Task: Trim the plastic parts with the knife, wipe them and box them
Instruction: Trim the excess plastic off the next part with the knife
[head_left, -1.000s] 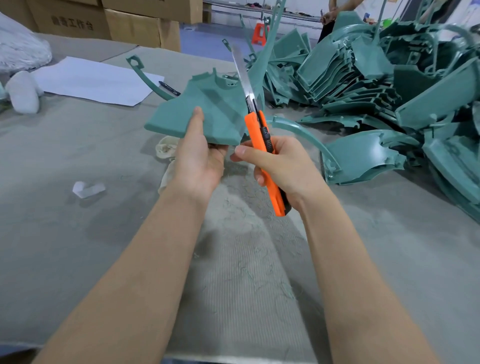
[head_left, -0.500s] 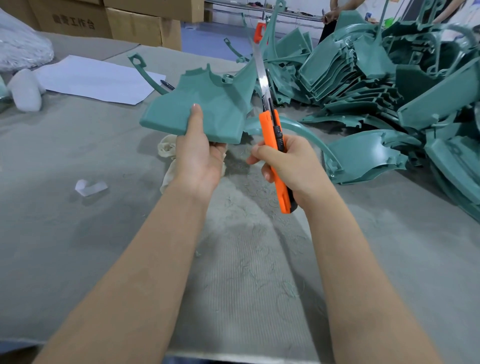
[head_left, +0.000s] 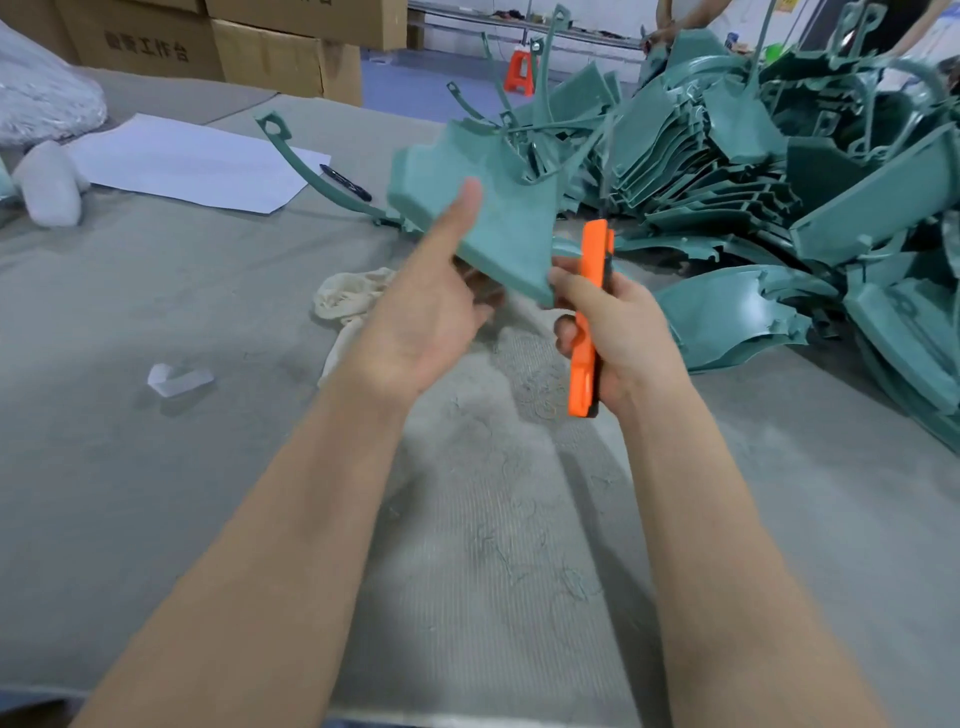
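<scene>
Teal part (head_left: 498, 218) held by left hand (head_left: 415, 322); right hand (head_left: 623, 332) grips one knife (head_left: 594, 254), blade seemingly blurred; pile (head_left: 753, 171) behind; one rag (head_left: 348, 299), one pen (head_left: 345, 182).

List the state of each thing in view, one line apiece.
plastic part, lifted off the table, gripped by the left hand, thumb on top.
knife, upright in the right hand, beside the part's edge.
cloth, crumpled on the table.
parts pile, heaped at right.
pen, lying by the paper.
</scene>
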